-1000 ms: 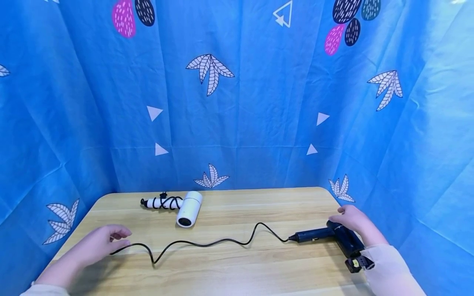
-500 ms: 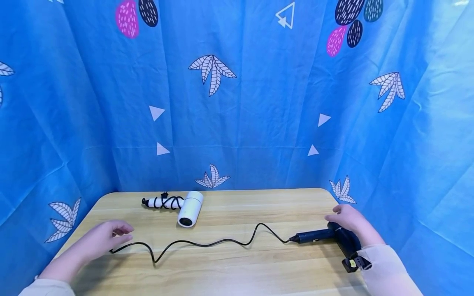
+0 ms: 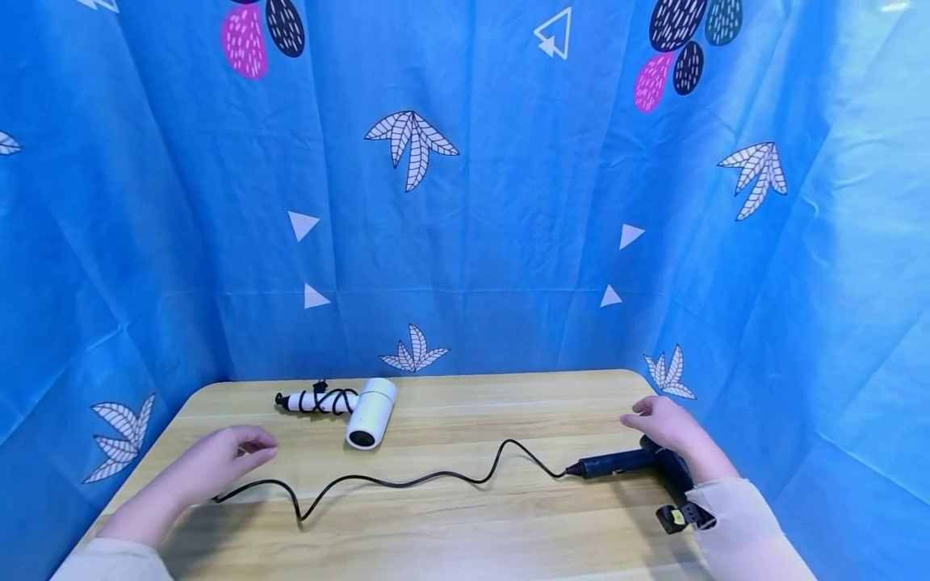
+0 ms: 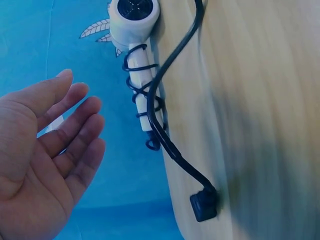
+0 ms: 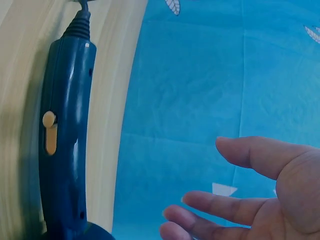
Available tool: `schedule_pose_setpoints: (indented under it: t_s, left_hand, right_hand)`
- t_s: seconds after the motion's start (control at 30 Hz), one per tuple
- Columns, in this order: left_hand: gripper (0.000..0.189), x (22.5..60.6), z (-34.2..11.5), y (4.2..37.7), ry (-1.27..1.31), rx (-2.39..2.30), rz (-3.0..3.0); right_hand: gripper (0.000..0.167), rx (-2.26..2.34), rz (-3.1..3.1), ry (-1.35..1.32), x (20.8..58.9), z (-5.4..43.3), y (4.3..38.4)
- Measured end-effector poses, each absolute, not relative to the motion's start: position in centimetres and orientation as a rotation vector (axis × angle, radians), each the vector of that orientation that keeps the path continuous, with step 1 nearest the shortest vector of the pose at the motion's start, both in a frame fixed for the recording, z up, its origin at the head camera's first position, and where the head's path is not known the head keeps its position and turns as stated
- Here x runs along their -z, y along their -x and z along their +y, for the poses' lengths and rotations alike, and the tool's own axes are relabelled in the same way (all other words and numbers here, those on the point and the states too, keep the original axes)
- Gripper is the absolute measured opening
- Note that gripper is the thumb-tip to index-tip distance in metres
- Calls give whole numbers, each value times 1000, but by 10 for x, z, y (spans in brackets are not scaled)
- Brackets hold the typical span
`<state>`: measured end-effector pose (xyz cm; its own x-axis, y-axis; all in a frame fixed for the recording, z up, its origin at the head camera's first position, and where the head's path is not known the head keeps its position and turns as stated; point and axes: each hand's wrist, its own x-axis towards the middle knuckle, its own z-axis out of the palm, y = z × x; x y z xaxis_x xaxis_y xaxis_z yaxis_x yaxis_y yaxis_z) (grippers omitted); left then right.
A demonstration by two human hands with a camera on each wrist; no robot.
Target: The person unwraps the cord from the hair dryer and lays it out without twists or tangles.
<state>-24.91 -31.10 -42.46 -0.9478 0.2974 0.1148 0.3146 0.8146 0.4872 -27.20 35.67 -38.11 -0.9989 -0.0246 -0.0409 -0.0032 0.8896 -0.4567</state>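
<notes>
The dark hair dryer (image 3: 617, 462) lies on the right side of the wooden table (image 3: 472, 557). Its handle's long axis runs nearly left to right, the cord end pointing left toward the table's middle; the barrel, partly hidden by the right forearm, slants from the far left toward the near right. A tan switch (image 5: 50, 131) shows on the handle. The black cord (image 3: 407, 484) snakes leftward across the wood to a plug (image 4: 204, 205) near the left hand (image 3: 221, 461).

The right hand (image 3: 663, 421) is released, its fingers gently bent, thumb well apart from them, just above and beyond the dryer. The left hand is likewise released, fingers loosely curved, above the cord's plug end and apart from it.

Farther back on the left lies a white hair dryer (image 3: 372, 413), handle pointing left, a black cord wound round it. A blue patterned curtain (image 3: 465, 242) surrounds the table.
</notes>
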Motion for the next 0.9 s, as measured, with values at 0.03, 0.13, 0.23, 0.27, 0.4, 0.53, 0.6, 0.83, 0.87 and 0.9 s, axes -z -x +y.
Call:
schedule_pose_setpoints:
  t_s: [0.03,0.13,0.23,0.27,0.4,0.53,0.6,0.83,0.87,0.9]
  left_hand:
    - [20,424,-310,250,505,810,-2962]
    - [19,421,-305,253,523,803,-2958]
    - [18,419,-299,255,549,776,-2930]
    - [17,418,-297,255,553,771,-2922]
    - [18,418,-289,256,549,782,-2915]
    - [22,417,-281,258,516,796,-2928]
    - [25,416,-278,259,494,802,-2932]
    - [17,416,-268,260,476,870,-2878]
    - [16,417,-267,261,485,882,-2866]
    - [16,417,-266,261,494,894,-2859]
  right_hand:
    - [59,734,3011,25,382,356,273]
    - [59,749,3016,21,384,355,275]
    - [58,764,3025,12,388,354,277]
    - [57,768,3031,11,389,353,277]
    - [55,808,3042,15,391,346,277]
    - [53,846,3049,22,390,337,277]
    - [52,863,3053,28,391,332,277]
    - [50,905,3072,52,394,318,281]
    - [51,900,3076,58,395,316,281]
    - [50,902,3075,54,396,314,282]
